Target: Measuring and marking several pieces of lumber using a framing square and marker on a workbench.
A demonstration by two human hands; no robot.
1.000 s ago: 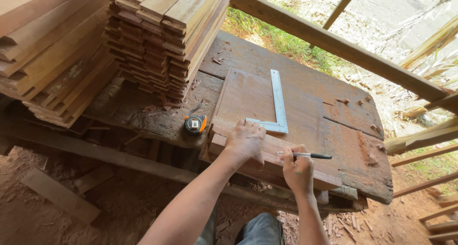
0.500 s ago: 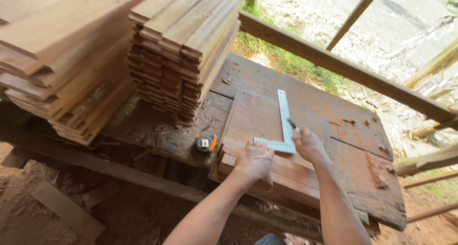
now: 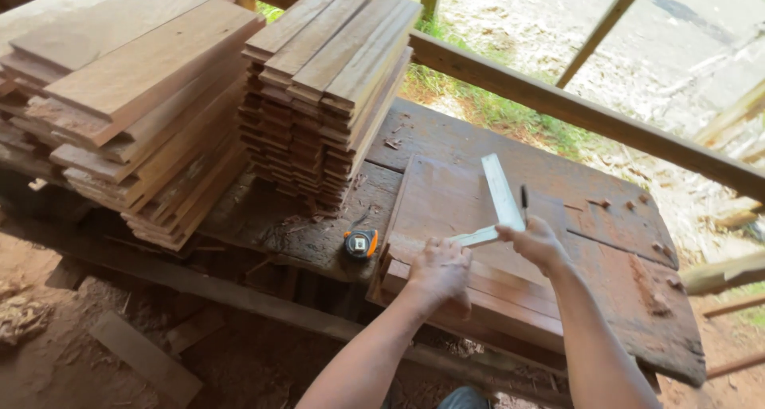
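Observation:
My left hand [image 3: 440, 271] presses flat on the near end of a small stack of reddish wood pieces [image 3: 486, 296] on the workbench [image 3: 621, 257]. My right hand [image 3: 539, 240] grips a metal L-shaped square [image 3: 499, 195] at its corner and lifts it off the flat board [image 3: 446, 198]. A black pen [image 3: 523, 198] sticks up from the same hand. An orange and black tape measure [image 3: 361, 243] lies just left of the wood pieces.
Two tall stacks of planks [image 3: 331, 82] [image 3: 127, 98] stand at the left and back of the bench. A wooden rail [image 3: 582, 110] runs behind the bench, with grass and paving beyond. Scrap wood lies on the dirt floor [image 3: 143, 357].
My right hand moved from the near wood pieces up to the square, took hold of it and raised it off the board. The view shifted right. My left hand stayed pressed down.

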